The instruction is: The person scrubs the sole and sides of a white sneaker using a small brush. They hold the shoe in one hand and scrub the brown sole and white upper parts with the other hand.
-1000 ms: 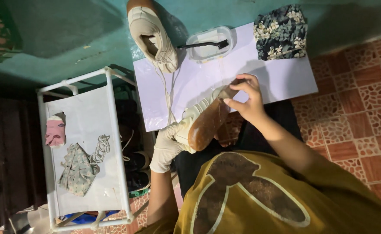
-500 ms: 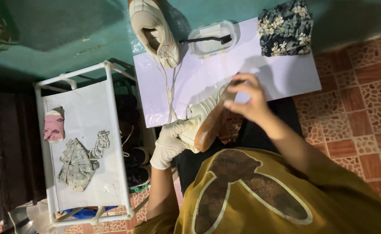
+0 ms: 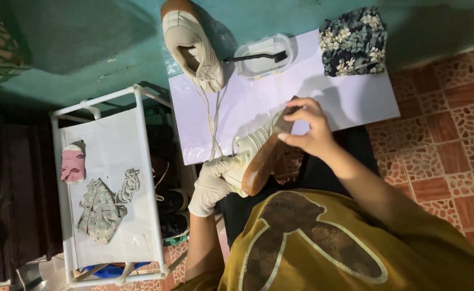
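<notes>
My left hand [image 3: 214, 183], in a pale glove, grips a cream sneaker [image 3: 254, 153] with a brown sole, held on its side over my lap. My bare right hand [image 3: 307, 129] rests on the toe end of that sneaker's sole; whether it holds anything small is hidden. A second cream sneaker [image 3: 191, 40] stands on the white board [image 3: 355, 102], its laces trailing toward me. Behind it sits a clear plastic tub [image 3: 263, 56] with a black brush [image 3: 256, 56] laid across it.
A folded dark floral cloth [image 3: 354, 40] lies at the board's far right. To my left stands a white rack [image 3: 110, 145] carrying a pink sock [image 3: 72, 164] and a crumpled patterned rag [image 3: 103, 207], with dark shoes beneath. Red patterned floor tiles [image 3: 447, 145] are on the right.
My right hand has shifted slightly along the sneaker's sole near the toe. The left hand keeps the same grip on the shoe.
</notes>
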